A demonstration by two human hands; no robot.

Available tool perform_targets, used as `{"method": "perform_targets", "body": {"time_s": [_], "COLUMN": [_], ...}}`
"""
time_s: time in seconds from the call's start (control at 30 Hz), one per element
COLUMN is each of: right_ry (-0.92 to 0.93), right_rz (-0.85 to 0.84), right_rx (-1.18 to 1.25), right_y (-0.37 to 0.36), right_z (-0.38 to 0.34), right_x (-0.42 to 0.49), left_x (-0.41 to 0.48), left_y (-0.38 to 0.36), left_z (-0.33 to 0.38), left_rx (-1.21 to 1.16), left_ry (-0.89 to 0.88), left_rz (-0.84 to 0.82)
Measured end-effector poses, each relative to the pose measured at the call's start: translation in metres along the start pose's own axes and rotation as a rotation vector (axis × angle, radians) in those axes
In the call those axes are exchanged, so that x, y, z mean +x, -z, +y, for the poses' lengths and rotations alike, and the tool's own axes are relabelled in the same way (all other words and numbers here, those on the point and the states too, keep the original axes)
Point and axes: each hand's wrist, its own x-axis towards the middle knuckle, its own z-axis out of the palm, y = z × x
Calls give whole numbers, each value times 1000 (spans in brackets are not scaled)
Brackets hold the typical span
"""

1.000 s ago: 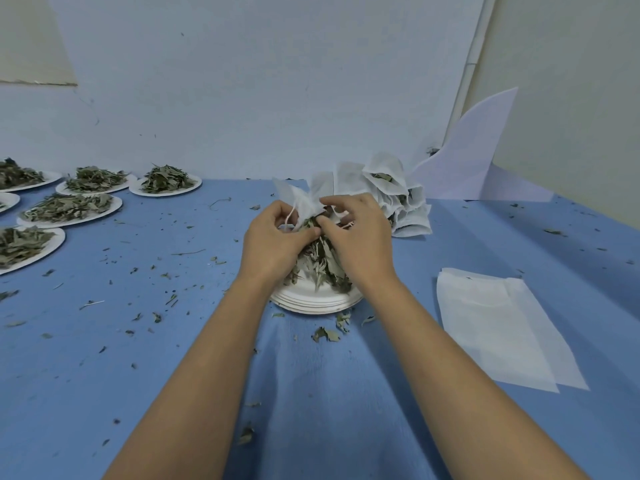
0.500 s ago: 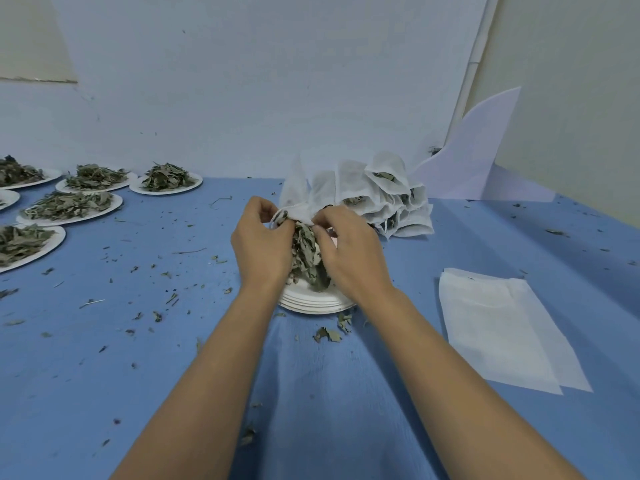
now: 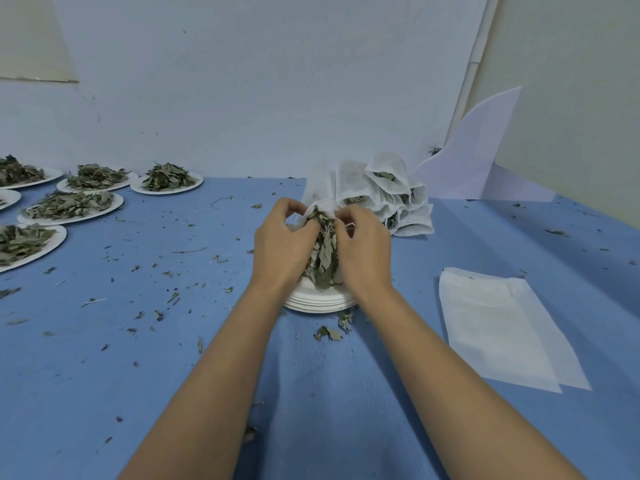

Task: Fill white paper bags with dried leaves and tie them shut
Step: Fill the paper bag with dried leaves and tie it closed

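Left hand [image 3: 282, 249] and right hand [image 3: 363, 252] are working close together above a stack of paper plates [image 3: 318, 307]. Each is pinching the mouth of a white paper bag [image 3: 320, 197] with curled fingers, and a clump of dried leaves [image 3: 323, 258] is hanging between the palms at the opening.

Leaves are looking light and brittle, likely to crumble or spill. Bag is looking thin and limp, best held at the rim.

Filled bags [image 3: 393, 199] are heaping up behind. Flat empty bags [image 3: 498, 327] are lying on the blue table [image 3: 194, 358] at right. At least 5 plates [image 3: 198, 184] at far left are holding loose leaves.
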Motion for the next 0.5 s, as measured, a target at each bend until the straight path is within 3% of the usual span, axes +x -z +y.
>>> {"method": "perform_targets", "body": {"time_s": [0.1,0.2,0.3,0.5], "right_ry": [-56,-107,-122,-126], "right_rz": [43,58,45,28], "right_rx": [44,84,99,174], "right_y": [4,6,5,1], "right_z": [1,2,1,-7], "right_x": [4,6,6,3], "left_x": [1,1,0,-2], "left_y": [5,7,6,2], "left_z": [3,3,1,-3], "left_rx": [-24,-30,8,85], "left_ry": [55,59,20,-82], "left_rz": [-208,-275,-260,-60]}}
